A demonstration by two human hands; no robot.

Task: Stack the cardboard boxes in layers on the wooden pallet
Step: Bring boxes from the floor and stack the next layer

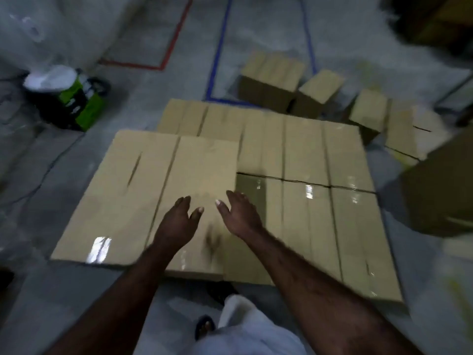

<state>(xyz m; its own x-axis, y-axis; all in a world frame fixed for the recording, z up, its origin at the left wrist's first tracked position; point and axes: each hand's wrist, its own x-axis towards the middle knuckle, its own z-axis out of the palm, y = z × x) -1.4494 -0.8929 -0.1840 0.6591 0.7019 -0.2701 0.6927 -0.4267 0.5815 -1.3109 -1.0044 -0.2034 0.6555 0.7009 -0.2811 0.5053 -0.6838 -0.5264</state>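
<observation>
Left hand (179,219), right hand (239,216) over box (197,170) stretching away.

The left hand (182,218) and right hand (239,213) hover with straight fingers over the upper boxes (138,190), two side by side on a lower layer (307,155). Blur hides any contact. Loose boxes (271,73) sit on the floor (76,303) by blue tape (217,52).

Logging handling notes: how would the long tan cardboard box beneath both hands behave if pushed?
The long tan cardboard box likely slides, not tips: it lies flat and wide. Its glossy top may be slick. Straight edges suggest stiffness.
</observation>
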